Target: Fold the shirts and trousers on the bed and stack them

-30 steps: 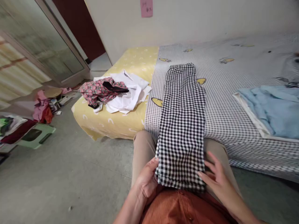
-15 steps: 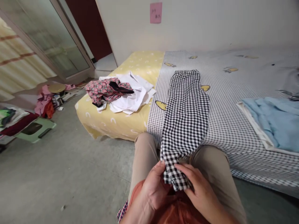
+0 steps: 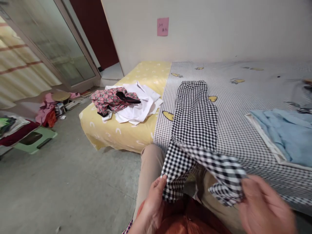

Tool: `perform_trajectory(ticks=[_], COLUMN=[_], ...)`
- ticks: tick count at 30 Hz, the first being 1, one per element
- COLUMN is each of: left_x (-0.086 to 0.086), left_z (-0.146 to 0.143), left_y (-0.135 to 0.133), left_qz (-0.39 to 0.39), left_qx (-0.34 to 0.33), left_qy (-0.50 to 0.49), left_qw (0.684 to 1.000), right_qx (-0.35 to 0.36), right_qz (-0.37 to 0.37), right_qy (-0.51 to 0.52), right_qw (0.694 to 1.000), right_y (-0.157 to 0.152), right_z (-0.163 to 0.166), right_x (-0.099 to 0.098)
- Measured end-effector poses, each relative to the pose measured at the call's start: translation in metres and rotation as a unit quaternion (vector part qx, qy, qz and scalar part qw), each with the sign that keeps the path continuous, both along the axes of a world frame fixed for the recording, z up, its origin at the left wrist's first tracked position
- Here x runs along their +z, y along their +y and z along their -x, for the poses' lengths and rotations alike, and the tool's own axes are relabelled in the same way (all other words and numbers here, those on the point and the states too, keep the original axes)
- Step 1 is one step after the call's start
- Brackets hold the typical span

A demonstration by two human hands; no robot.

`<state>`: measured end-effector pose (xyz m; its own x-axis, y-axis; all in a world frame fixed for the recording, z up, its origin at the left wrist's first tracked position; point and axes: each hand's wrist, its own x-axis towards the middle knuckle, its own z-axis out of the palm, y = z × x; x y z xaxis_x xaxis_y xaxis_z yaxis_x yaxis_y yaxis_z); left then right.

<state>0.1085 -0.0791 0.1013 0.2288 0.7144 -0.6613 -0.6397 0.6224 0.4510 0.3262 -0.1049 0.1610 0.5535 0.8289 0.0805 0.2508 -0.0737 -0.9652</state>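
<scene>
Black-and-white checked trousers (image 3: 196, 112) lie lengthwise on the bed, waistband toward the wall, with the legs coming down over my lap. My left hand (image 3: 156, 195) pinches the cuff of one leg between thumb and fingers, above my left thigh. Out to the right, my right hand (image 3: 264, 204) grips the end of the other leg, which is lifted and slants across from the first. This hand is smeared by motion, and its fingertips are partly hidden by the cloth. A gap shows between the two cuffs.
On the yellow sheet (image 3: 117, 135) lie white garments (image 3: 138, 110) and a pink flowered garment (image 3: 109, 100). Folded light-blue cloth (image 3: 287, 133) rests on the checked bedcover (image 3: 231, 130) at right. A green stool (image 3: 36, 141) stands on the floor at left, near piled items.
The two trouser legs lay together at my lap; now they are spread apart. My right hand has moved right, pulling one cuff with it. My left hand stays near the other cuff.
</scene>
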Motion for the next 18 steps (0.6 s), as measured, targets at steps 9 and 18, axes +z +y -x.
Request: perform_trajectory(ticks=[9,18], left_x=[0.01,0.024], left_z=[0.008,0.008], left_y=[-0.002,-0.003], left_qz=[-0.016,-0.005], left_qx=[-0.02,-0.016], left_qy=[-0.026,-0.032], left_qw=[0.999,0.999], right_qx=[0.422,0.426], right_qz=[-0.118,-0.115], right_qy=[-0.298,-0.296], right_qw=[0.848,0.847], right_y=[0.034,0.026], right_z=[0.062,0.061], right_x=[-0.03,-0.046])
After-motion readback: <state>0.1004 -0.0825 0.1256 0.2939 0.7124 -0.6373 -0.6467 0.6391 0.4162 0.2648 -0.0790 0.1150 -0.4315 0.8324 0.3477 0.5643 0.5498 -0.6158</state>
